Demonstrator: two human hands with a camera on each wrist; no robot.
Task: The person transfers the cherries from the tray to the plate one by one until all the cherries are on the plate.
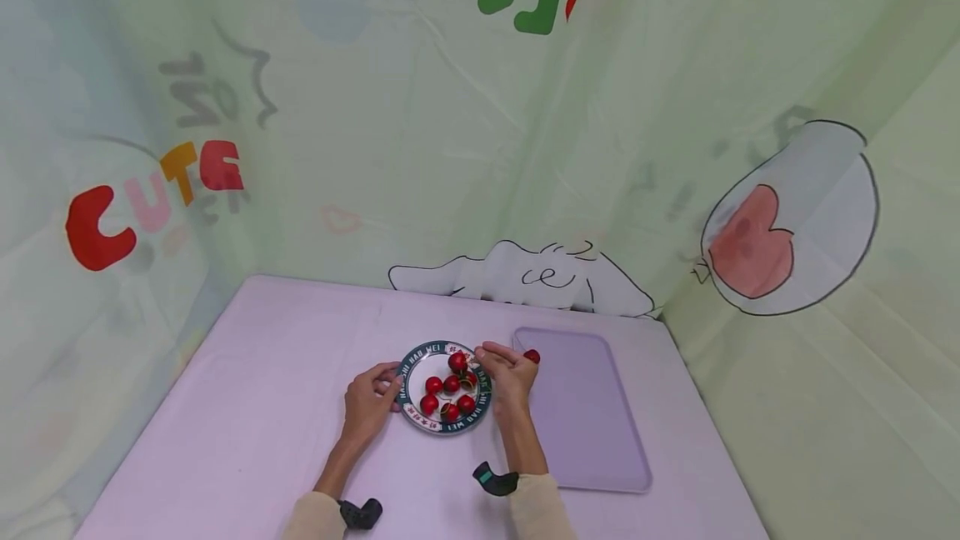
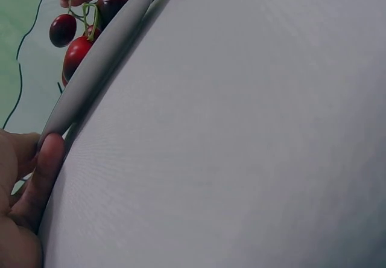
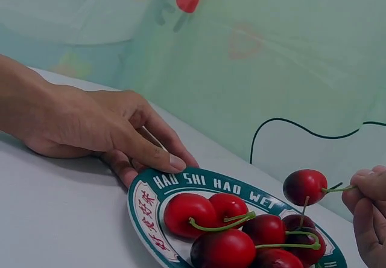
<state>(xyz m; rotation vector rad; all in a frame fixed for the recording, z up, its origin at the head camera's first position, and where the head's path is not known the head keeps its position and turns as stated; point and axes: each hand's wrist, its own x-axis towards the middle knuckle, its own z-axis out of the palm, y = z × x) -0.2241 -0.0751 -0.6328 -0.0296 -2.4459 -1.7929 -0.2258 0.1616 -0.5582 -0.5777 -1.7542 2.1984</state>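
A round plate [image 1: 402, 407] with a green lettered rim bears several red cherries [image 1: 451, 412] with green stems. My left hand [image 1: 369, 402] grips the plate's left edge, the thumb [image 3: 154, 153] on top of the rim and fingers below it. Over the plate's far right part, my right hand [image 1: 510, 373] pinches one cherry [image 3: 305, 187] by its stem, and the fruit hangs just above the others. In the left wrist view, this same dangling cherry [image 2: 63, 30] shows beyond the plate's rim.
A lilac tray [image 1: 592, 440] lies right of the plate, beside my right forearm. One more cherry [image 1: 532, 356] shows at its far left corner, partly behind my right hand. Printed curtains [image 1: 450, 148] enclose the white table [image 1: 247, 407] at the back and sides.
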